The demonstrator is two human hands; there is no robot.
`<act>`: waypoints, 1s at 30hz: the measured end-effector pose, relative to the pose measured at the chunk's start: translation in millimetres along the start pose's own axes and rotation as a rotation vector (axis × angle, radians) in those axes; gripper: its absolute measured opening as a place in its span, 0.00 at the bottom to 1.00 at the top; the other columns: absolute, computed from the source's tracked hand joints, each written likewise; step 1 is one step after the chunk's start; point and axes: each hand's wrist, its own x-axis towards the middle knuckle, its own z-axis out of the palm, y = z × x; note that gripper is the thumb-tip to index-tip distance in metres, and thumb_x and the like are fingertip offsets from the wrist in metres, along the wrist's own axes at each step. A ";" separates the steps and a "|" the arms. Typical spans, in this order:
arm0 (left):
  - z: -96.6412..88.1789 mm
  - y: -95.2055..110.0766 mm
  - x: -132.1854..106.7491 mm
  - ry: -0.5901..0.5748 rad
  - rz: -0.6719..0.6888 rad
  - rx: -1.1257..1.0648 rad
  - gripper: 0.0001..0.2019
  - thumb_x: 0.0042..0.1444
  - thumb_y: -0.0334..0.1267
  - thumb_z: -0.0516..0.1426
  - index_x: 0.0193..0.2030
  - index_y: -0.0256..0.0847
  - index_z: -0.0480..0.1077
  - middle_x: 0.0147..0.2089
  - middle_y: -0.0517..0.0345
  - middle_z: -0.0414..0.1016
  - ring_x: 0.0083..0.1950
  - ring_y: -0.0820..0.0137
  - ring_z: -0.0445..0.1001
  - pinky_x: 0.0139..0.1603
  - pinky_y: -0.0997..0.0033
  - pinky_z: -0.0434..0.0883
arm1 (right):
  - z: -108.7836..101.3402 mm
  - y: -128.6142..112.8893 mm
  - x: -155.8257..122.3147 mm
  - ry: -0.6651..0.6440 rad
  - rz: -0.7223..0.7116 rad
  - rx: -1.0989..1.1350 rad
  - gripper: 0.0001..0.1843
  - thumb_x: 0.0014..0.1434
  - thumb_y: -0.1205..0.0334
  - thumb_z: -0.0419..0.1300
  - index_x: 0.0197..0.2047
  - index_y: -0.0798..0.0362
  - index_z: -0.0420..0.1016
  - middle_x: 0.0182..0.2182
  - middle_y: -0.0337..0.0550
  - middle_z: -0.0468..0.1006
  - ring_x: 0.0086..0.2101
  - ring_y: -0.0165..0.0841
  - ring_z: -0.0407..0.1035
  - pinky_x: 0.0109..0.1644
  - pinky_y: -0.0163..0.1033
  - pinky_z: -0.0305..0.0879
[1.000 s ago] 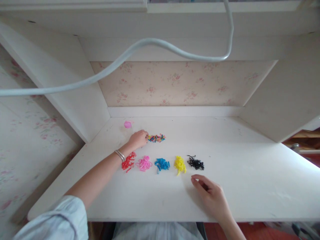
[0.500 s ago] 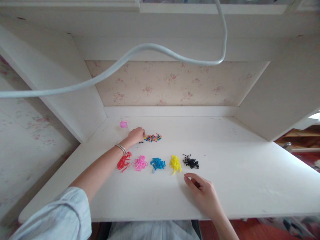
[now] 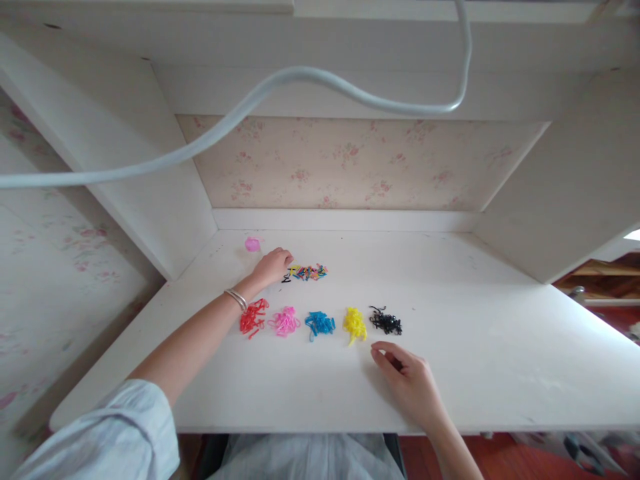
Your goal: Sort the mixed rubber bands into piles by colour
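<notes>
My left hand (image 3: 273, 266) reaches to the left end of a small pile of mixed-colour rubber bands (image 3: 313, 272). Its fingers are closed together, and whatever they pinch is too small to make out. A few black bands (image 3: 285, 277) lie just beside the fingers. Nearer to me is a row of sorted heaps: red bands (image 3: 253, 318), pink bands (image 3: 285, 321), blue bands (image 3: 320, 324), yellow bands (image 3: 355, 324) and black bands (image 3: 385, 321). Below the yellow and black heaps rests my right hand (image 3: 407, 380), loosely curled, thumb and forefinger tips together, with nothing visible in them.
A pink translucent piece (image 3: 253, 245) lies at the back left of the white desk (image 3: 480, 347). Overhead, a white cable (image 3: 300, 75) crosses in front of the shelf. Side panels (image 3: 555, 180) and a floral back wall (image 3: 345, 163) enclose the desk.
My left hand has lifted slightly back from the mixed pile, so more black and yellow bands show at its end. My right hand's thumb and forefinger have drawn closer. The view has shifted slightly.
</notes>
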 end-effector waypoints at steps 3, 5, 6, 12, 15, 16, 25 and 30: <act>-8.0 6.8 -4.4 0.057 0.013 -0.025 0.14 0.63 0.38 0.47 0.40 0.38 0.72 0.42 0.51 0.71 0.46 0.67 0.72 0.49 0.67 0.67 | 0.0 -0.8 0.7 0.010 0.004 -0.008 0.17 0.57 0.49 0.54 0.36 0.52 0.76 0.18 0.35 0.67 0.21 0.27 0.58 0.25 0.31 0.54; -12.7 17.8 -8.3 0.082 0.044 -0.048 0.13 0.62 0.37 0.47 0.40 0.38 0.72 0.42 0.51 0.71 0.45 0.67 0.72 0.49 0.68 0.66 | 0.4 -1.4 1.5 0.015 0.004 -0.004 0.17 0.57 0.49 0.54 0.36 0.52 0.76 0.18 0.35 0.66 0.21 0.27 0.58 0.25 0.31 0.54; -14.2 26.1 -10.9 0.088 0.068 -0.063 0.13 0.61 0.37 0.48 0.40 0.38 0.72 0.42 0.51 0.71 0.45 0.67 0.72 0.49 0.68 0.66 | 0.8 -1.6 1.9 0.015 0.004 0.001 0.17 0.57 0.49 0.54 0.36 0.52 0.76 0.18 0.35 0.66 0.21 0.27 0.58 0.25 0.31 0.54; -4.5 107.7 -37.0 0.026 0.299 -0.183 0.13 0.61 0.39 0.48 0.39 0.43 0.74 0.43 0.56 0.72 0.43 0.71 0.72 0.48 0.73 0.66 | 2.2 -1.1 2.2 0.014 0.017 0.024 0.16 0.58 0.50 0.54 0.36 0.52 0.76 0.19 0.35 0.67 0.21 0.27 0.57 0.25 0.31 0.54; 7.0 145.7 -47.2 -0.036 0.395 -0.227 0.12 0.61 0.41 0.49 0.39 0.45 0.74 0.44 0.59 0.73 0.42 0.72 0.73 0.47 0.74 0.66 | 2.1 -0.6 1.1 0.015 0.012 0.030 0.16 0.58 0.51 0.54 0.36 0.52 0.76 0.19 0.34 0.65 0.20 0.26 0.57 0.25 0.31 0.53; 10.3 154.0 -48.6 -0.055 0.415 -0.235 0.13 0.61 0.42 0.49 0.40 0.46 0.74 0.44 0.59 0.73 0.42 0.72 0.73 0.47 0.74 0.66 | 2.1 -0.6 0.7 0.014 0.009 0.030 0.16 0.58 0.51 0.54 0.36 0.52 0.76 0.18 0.34 0.64 0.20 0.26 0.56 0.25 0.31 0.53; 21.9 147.7 -44.1 -0.204 0.439 -0.180 0.12 0.57 0.42 0.52 0.35 0.45 0.77 0.41 0.57 0.75 0.38 0.70 0.74 0.41 0.74 0.67 | 2.2 -0.6 2.0 0.001 -0.004 0.036 0.16 0.58 0.51 0.54 0.35 0.53 0.76 0.18 0.34 0.64 0.20 0.26 0.55 0.24 0.30 0.51; 26.5 140.4 -46.3 -0.244 0.431 -0.180 0.12 0.55 0.42 0.53 0.34 0.45 0.77 0.39 0.58 0.77 0.39 0.70 0.74 0.42 0.75 0.67 | 1.9 -1.8 1.7 0.017 -0.011 0.011 0.18 0.57 0.50 0.53 0.35 0.54 0.77 0.18 0.35 0.66 0.20 0.26 0.56 0.24 0.30 0.53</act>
